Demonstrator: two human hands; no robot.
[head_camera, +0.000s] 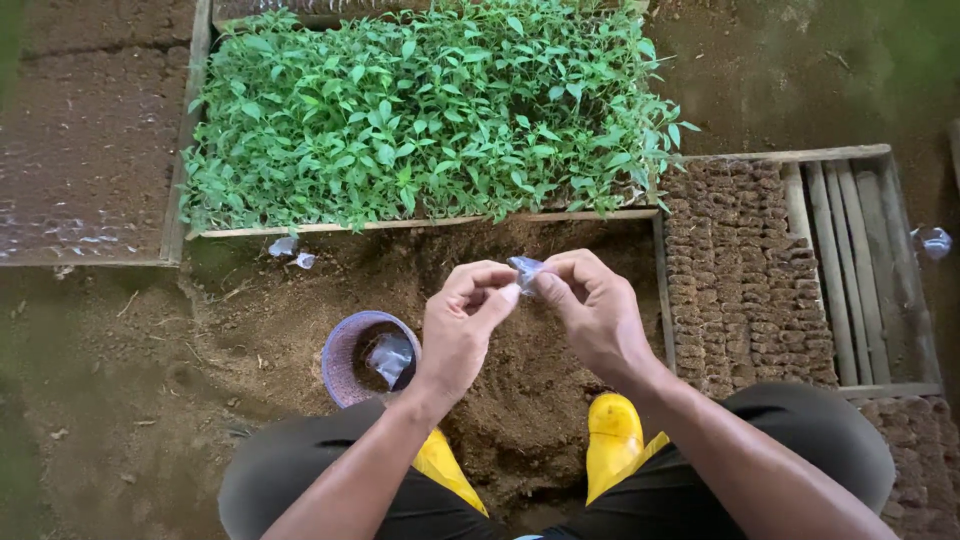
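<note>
hands meet above the heap of loose soil (520, 400), with the small clear plastic bag (524, 270) pinched between them. left hand (462, 325) closes thumb and forefinger on the lower left edge of the bag; right hand (590, 310) closes thumb and forefinger on its right edge. both grips are narrow, fingertips pressed onto the film, other fingers curled in.

position of the bag: directly above the soil heap, on the side of the heap toward the seedling tray (420, 110), and up and to the right of the purple bowl (365, 358). the bag lies at the fingertips of both hands, so neither hand has to reach; the right thumb and forefinger cover more of it, and the left forefinger touches it from below left.

orientation: the bag is crumpled and only a small pale-blue part shows above the fingers. its visible long axis appears to run from lower right to upper left, rising away from the soil heap toward the seedling tray. which end is the mouth cannot be told from this view.

surroundings, relative to the soil heap: the purple bowl sits at its left edge and holds soil and another piece of clear plastic. yellow boots (612, 440) stand at its near edge. a wooden frame of filled soil bags (740, 270) lies to its right. two scraps of plastic (288, 250) lie at its far left, just below the seedling tray.
</note>
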